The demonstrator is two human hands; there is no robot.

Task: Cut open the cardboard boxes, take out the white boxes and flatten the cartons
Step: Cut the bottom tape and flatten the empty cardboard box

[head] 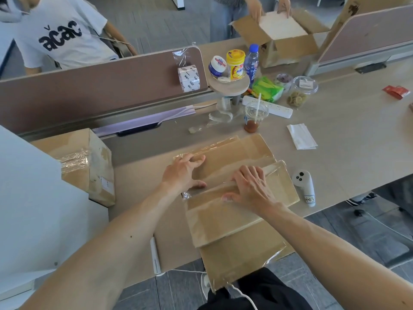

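Black trousers and a white cable (244, 295) fill the bottom edge, with both bare forearms reaching forward over them. Just beyond, a flattened carton (232, 222) lies on the table (348, 135), its near end hanging over the table's edge and its seams covered in clear tape. The right hand (251, 190) lies palm down on the carton's folded flap, fingers spread and nearly straight, gripping nothing. The left hand (183, 173) presses the far flap beside it, fingers splayed and lightly bent, thumb flat on the cardboard, also holding nothing.

Right of the carton lies a white controller (305, 186) with a handwritten label. To the left, a sealed cardboard box (89, 168) stands against the partition. Farther back are a folded white paper (301, 136), a plastic cup (254, 117) with a straw, a white power strip (269, 106) and a round stand (230, 85) carrying jars. A tape roll (189, 78) hangs on the partition. At the far side, another person's hands rest on a white box (279, 26) sitting inside an open cardboard box (288, 50)
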